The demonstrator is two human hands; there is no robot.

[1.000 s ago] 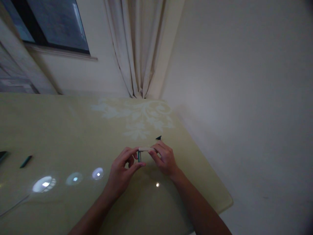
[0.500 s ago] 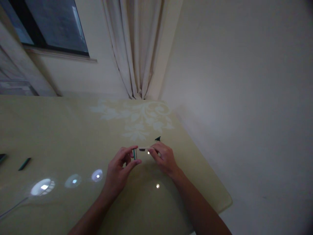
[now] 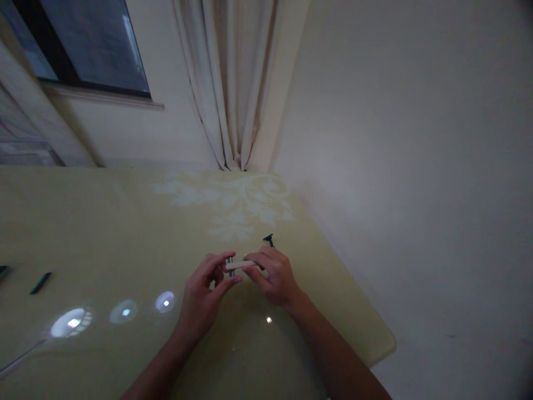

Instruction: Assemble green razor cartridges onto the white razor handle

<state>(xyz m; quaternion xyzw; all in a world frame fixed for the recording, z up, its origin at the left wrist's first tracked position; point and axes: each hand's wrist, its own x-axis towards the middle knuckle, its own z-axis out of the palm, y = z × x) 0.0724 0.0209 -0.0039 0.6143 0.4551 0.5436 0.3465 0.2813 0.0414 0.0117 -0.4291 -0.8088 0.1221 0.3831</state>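
Observation:
My left hand (image 3: 213,280) pinches a narrow green-and-dark bar (image 3: 231,271), which looks like a razor head, upright between thumb and forefinger. From the other side, my right hand (image 3: 270,273) grips a pale toothbrush (image 3: 239,265). Its head lies across the middle of the bar, hiding part of it; the bristles do not show now. Just beyond my right hand, a black T-shaped razor (image 3: 268,239) rests on the table, its lower part hidden by the hand.
A short dark green strip (image 3: 40,283) lies on the glossy table (image 3: 137,222) to the left. Another dark piece (image 3: 3,270) is cut off at the left edge. Bright lamp reflections show on the tabletop. A wall (image 3: 395,166) runs along the right side; a curtain (image 3: 233,83) hangs behind.
The toothbrush has moved left and turned, from just beside the bar to across it. My right hand has shifted slightly, exposing more of the black razor. My left hand keeps its pinch.

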